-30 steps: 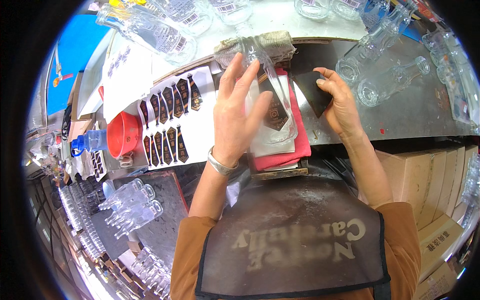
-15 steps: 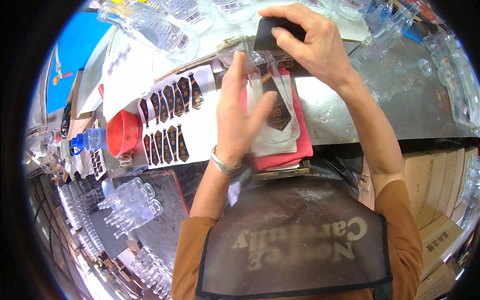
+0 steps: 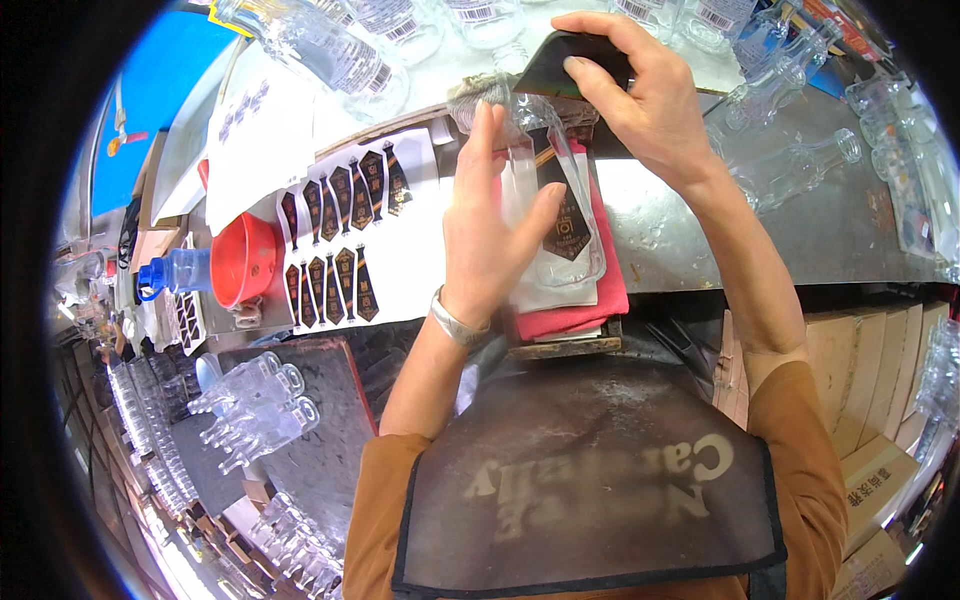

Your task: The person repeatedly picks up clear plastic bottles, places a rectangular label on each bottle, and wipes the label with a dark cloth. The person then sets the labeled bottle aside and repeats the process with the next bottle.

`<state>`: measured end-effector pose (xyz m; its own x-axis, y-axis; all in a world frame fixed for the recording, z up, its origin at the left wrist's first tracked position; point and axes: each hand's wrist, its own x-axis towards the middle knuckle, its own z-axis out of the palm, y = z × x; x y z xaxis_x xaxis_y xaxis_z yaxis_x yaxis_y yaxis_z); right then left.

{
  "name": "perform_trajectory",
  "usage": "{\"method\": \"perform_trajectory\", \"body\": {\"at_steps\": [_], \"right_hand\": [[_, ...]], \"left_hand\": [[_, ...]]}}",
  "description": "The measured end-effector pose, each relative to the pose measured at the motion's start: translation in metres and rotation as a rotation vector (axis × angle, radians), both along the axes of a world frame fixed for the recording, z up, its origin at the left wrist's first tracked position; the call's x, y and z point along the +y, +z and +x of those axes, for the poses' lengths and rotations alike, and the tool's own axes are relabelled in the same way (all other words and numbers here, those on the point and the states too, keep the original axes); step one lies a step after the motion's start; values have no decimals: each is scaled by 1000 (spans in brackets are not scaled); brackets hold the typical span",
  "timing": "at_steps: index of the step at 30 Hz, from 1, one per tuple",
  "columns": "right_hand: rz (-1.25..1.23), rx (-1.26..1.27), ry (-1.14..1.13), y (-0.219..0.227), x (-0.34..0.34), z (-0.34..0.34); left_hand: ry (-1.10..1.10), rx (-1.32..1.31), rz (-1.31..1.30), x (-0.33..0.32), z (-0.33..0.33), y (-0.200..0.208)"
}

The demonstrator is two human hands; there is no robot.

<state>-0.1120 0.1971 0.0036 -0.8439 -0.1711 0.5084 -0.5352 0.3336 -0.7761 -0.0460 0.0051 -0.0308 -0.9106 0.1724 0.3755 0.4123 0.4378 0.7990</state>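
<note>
A clear glass bottle (image 3: pixel 590 262) lies with its base toward me on white and pink cloths (image 3: pixel 612 285). On its upper side sits a black tie-shaped decal (image 3: pixel 567 228) with gold print. My left hand (image 3: pixel 492 225) is open over the bottle's left side, fingers stretched away from me and thumb spread toward the decal; whether it touches the glass I cannot tell. Beyond the bottle's shoulder, my right hand (image 3: pixel 645 105) pinches a flat black scraper-like piece (image 3: pixel 560 66) between thumb and fingers. The bottle's neck is partly hidden near a grey cloth roll (image 3: pixel 484 102).
Left of the bottle lies a white sheet (image 3: pixel 412 250) of tie-shaped decals. Further left are a red bowl (image 3: pixel 243 262) and a blue-capped bottle (image 3: pixel 180 273). Labelled glass bottles (image 3: pixel 375 85) line the far side. More bottles lie at right (image 3: pixel 800 165); cardboard boxes (image 3: pixel 850 365) stand below.
My right hand has shifted slightly right with the black piece, which is now tilted more. My left hand keeps nearly the same pose over the bottle.
</note>
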Motion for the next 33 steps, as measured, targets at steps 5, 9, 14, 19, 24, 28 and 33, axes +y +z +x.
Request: {"method": "perform_trajectory", "body": {"at_steps": [5, 9, 14, 19, 24, 28, 33], "right_hand": [[28, -8, -10, -10, -2, 13], [93, 154, -57, -8, -6, 6], [81, 178, -51, -6, -3, -5], [203, 123, 129, 17, -1, 4], [357, 311, 106, 30, -8, 5], [399, 410, 32, 29, -11, 5], [314, 386, 215, 2, -10, 49]], "left_hand": [[1, -5, 14, 0, 0, -1], [2, -5, 22, 2, 1, 0], [15, -14, 16, 3, 1, 0], [12, -7, 34, 1, 1, -2], [29, -59, 27, 5, 3, 3], [25, -44, 45, 3, 2, -1], [-104, -72, 21, -20, 20, -3]]}}
